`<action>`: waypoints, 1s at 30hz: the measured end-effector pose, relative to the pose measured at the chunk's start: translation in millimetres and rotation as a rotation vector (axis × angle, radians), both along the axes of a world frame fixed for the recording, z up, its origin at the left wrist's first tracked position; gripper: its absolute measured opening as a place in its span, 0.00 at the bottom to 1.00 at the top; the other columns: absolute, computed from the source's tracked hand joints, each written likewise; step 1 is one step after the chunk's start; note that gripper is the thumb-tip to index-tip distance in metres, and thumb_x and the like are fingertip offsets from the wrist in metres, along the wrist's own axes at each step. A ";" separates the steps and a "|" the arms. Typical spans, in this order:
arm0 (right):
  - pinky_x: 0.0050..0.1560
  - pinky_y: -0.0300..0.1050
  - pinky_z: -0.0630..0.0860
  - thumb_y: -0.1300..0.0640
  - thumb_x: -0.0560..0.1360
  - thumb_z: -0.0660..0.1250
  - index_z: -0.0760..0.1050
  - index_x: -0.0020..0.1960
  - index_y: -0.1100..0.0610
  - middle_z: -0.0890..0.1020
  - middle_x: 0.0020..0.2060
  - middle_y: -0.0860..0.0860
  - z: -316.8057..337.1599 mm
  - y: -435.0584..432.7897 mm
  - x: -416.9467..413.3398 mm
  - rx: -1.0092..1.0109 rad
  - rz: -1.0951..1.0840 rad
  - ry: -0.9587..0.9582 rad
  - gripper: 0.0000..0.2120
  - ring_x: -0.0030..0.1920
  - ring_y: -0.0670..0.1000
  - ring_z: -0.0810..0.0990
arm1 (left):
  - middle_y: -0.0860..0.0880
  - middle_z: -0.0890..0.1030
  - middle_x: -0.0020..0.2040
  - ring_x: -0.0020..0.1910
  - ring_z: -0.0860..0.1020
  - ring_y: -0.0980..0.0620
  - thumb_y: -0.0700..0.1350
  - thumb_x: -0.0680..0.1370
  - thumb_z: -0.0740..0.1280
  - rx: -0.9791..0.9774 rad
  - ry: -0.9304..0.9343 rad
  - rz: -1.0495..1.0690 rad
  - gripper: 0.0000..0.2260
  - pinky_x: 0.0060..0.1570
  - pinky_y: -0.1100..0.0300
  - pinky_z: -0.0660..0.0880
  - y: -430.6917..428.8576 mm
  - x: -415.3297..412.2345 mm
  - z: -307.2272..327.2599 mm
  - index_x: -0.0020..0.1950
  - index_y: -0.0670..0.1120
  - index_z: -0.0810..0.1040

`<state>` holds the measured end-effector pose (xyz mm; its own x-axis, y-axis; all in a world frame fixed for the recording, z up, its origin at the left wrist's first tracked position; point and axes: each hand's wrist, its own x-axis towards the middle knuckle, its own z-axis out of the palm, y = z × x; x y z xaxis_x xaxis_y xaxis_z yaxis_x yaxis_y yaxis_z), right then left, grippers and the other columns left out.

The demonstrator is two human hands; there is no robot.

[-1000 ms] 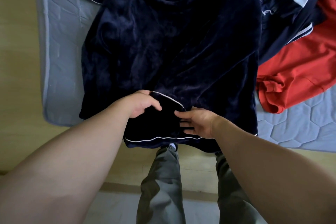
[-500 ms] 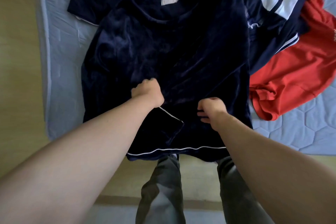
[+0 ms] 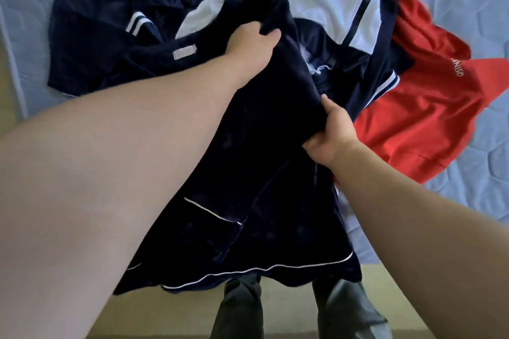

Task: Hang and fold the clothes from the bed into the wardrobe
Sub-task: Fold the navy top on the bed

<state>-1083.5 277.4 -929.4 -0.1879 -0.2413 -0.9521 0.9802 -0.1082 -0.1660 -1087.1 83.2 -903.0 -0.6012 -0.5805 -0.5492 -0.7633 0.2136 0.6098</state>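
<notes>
- Two legs in grey trousers (image 3: 239, 308) stand at the bottom of the view on a pale wooden floor (image 3: 292, 293), close against the bed's edge.
- The navy velvet top (image 3: 264, 201) has thin white piping along its hem and pocket. Its hem hangs over the bed's edge above the trousers, and the rest lies gathered lengthwise on the bed.
- The right hand (image 3: 332, 136) grips the top's right-hand fold about halfway up, fingers curled into the cloth.
- The left hand (image 3: 252, 45), farther out, clutches a raised bunch of the same velvet, fingers and thumb closed round it.
- A pale neck label (image 3: 184, 52) shows just left of that hand. It is probably the top's own, though the blur there makes this unsure.
- Beyond lies a navy-and-white garment (image 3: 316, 0) with striped cuffs, partly under the velvet.
- To the right lies a red garment (image 3: 418, 107) with small white lettering.
- Both rest on the light blue quilted bed (image 3: 484, 179).
</notes>
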 end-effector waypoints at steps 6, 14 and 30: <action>0.49 0.53 0.83 0.46 0.80 0.63 0.82 0.52 0.54 0.87 0.48 0.53 -7.5 15.5 -40.4 -0.021 0.083 -0.081 0.14 0.46 0.56 0.87 | 0.53 0.83 0.54 0.54 0.80 0.51 0.65 0.71 0.70 0.190 -0.077 0.176 0.25 0.58 0.57 0.76 -11.4 -52.5 6.5 0.59 0.49 0.81; 0.55 0.53 0.80 0.43 0.79 0.62 0.80 0.60 0.51 0.86 0.51 0.51 -11.2 -3.0 -37.8 -0.020 0.271 -0.217 0.17 0.52 0.55 0.85 | 0.52 0.75 0.45 0.49 0.75 0.49 0.58 0.78 0.66 -0.065 -0.276 0.052 0.15 0.49 0.60 0.74 -16.1 -83.8 -1.9 0.51 0.46 0.75; 0.62 0.57 0.77 0.55 0.74 0.64 0.79 0.62 0.56 0.85 0.55 0.54 -16.4 8.7 -22.0 -0.135 -0.044 -0.024 0.17 0.57 0.59 0.84 | 0.60 0.82 0.48 0.46 0.79 0.63 0.49 0.70 0.75 -0.015 0.134 0.370 0.12 0.42 0.72 0.74 -5.2 -24.3 -9.0 0.53 0.55 0.80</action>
<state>-1105.5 286.2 -945.8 -0.1784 -0.3592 -0.9161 0.9775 -0.1712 -0.1232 -1111.4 78.0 -912.0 -0.4158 -0.7784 -0.4703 -0.7044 -0.0515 0.7079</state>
